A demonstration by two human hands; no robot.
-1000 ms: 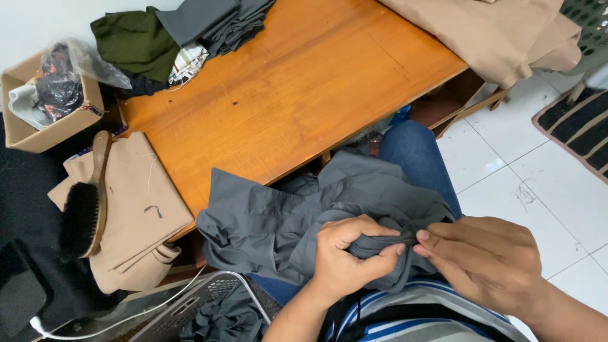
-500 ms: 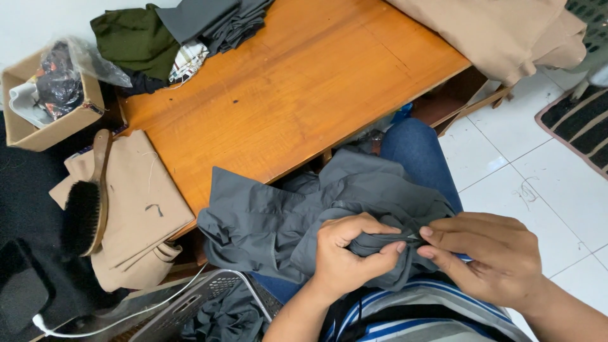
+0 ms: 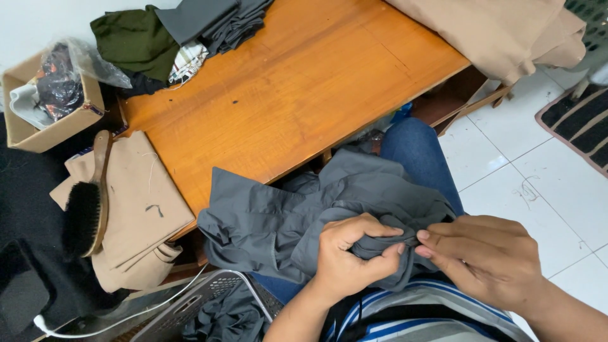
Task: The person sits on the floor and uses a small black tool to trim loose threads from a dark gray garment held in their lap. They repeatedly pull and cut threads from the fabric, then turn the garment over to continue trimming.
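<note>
Grey garment (image 3: 297,215), one, bunched under two hands: left hand (image 3: 351,256) and right hand (image 3: 487,256), fingers clamped on it.

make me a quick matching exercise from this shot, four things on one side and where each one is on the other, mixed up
Things:
1. brush
2. grey garment
3. cardboard box
4. dark green cloth

Places:
A. far left corner of the wooden table
B. on folded tan fabric
C. in both hands, on the lap
D. left of the table

Pairs: 1-B, 2-C, 3-D, 4-A
</note>
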